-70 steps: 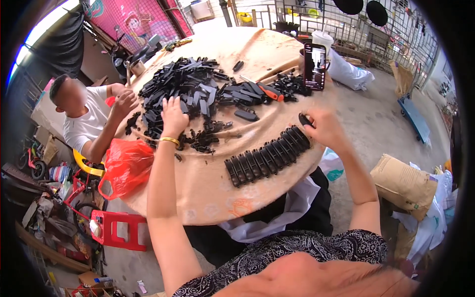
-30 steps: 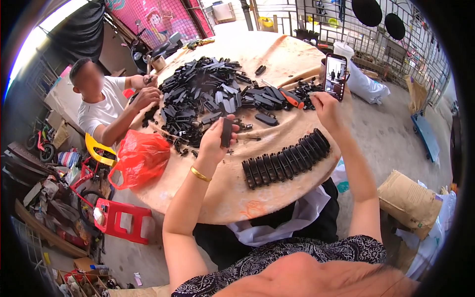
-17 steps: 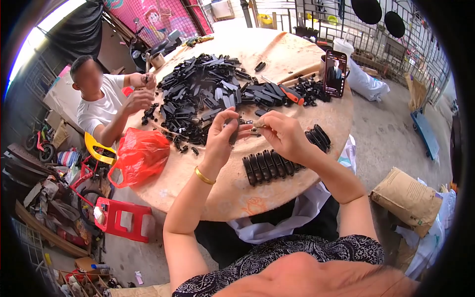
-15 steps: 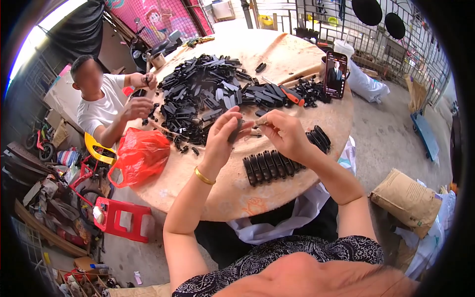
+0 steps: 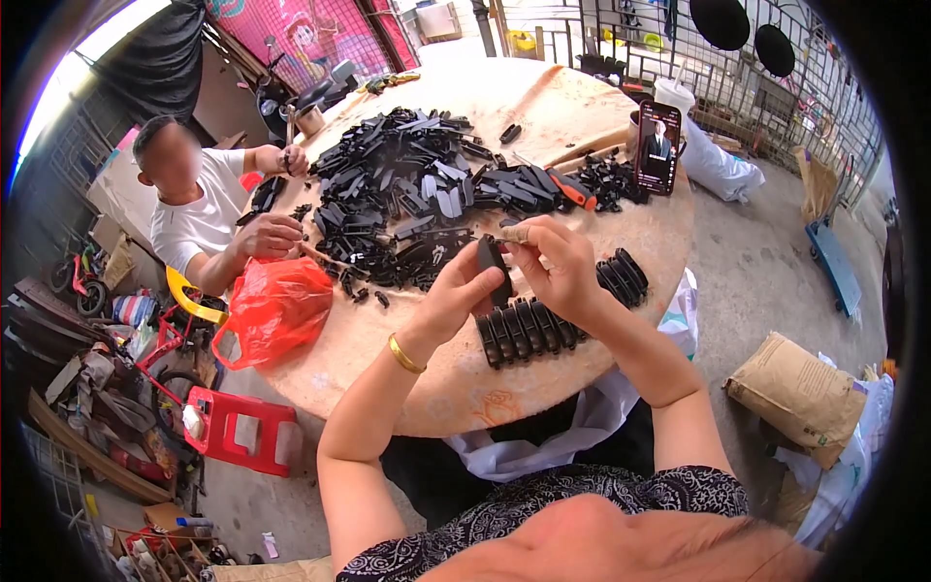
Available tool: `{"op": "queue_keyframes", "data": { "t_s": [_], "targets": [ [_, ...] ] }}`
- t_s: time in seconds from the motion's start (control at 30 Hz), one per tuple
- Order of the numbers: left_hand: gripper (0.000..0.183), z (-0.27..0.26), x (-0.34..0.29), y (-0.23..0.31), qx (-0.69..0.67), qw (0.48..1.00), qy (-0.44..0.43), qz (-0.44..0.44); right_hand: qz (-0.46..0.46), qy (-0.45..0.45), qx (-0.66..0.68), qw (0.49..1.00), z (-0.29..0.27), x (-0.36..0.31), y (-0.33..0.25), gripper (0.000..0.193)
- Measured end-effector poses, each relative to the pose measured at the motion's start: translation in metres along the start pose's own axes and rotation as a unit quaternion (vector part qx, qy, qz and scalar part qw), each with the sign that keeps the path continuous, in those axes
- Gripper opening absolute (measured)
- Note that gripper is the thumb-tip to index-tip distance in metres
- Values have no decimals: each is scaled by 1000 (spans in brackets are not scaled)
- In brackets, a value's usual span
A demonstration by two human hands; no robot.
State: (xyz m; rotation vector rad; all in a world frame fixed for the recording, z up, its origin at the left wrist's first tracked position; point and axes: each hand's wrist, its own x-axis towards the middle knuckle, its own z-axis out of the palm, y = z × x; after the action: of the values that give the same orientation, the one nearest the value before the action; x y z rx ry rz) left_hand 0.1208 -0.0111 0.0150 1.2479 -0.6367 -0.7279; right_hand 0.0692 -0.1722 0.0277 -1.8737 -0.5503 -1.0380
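Over the near part of the table, my left hand (image 5: 458, 296) grips a long black plastic part (image 5: 497, 272) with rounded ends, held upright. Close beside its top end is my right hand (image 5: 555, 264), thumb and fingertips pinched together; what they pinch is too small to make out. Below my hands stands a tight row of matching black parts (image 5: 524, 332), and more of the row (image 5: 623, 276) shows past my right wrist. A large heap of loose black plastic pieces (image 5: 388, 160) spreads over the table beyond my hands.
A screwdriver with an orange handle (image 5: 574, 191) lies by the heap. A phone (image 5: 658, 147) stands upright at the right edge, in front of a white cup (image 5: 673, 95). At left are a red plastic bag (image 5: 283, 303) and a co-worker's hand (image 5: 272, 236). A cloth (image 5: 436, 388) covers the table.
My left hand has turned and closed round the black part, bringing it upright beside my right fingertips. My right hand has shifted slightly. The co-worker's nearer hand has moved down toward the red bag.
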Motion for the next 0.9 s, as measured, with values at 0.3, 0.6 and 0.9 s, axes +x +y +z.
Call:
{"op": "queue_keyframes", "data": {
  "t_s": [0.3, 0.6, 0.9],
  "targets": [
    [34, 4, 2, -8, 2, 1000, 15, 24, -54, 19, -104, 993, 1, -5, 7, 11],
    [30, 13, -3, -7, 41, 997, 57, 39, -101, -15, -199, 975, 1, -7, 0, 15],
    [24, 19, -4, -5, 40, 989, 142, -16, -50, -135, -108, 984, -2, -3, -5, 28]
  ]
}}
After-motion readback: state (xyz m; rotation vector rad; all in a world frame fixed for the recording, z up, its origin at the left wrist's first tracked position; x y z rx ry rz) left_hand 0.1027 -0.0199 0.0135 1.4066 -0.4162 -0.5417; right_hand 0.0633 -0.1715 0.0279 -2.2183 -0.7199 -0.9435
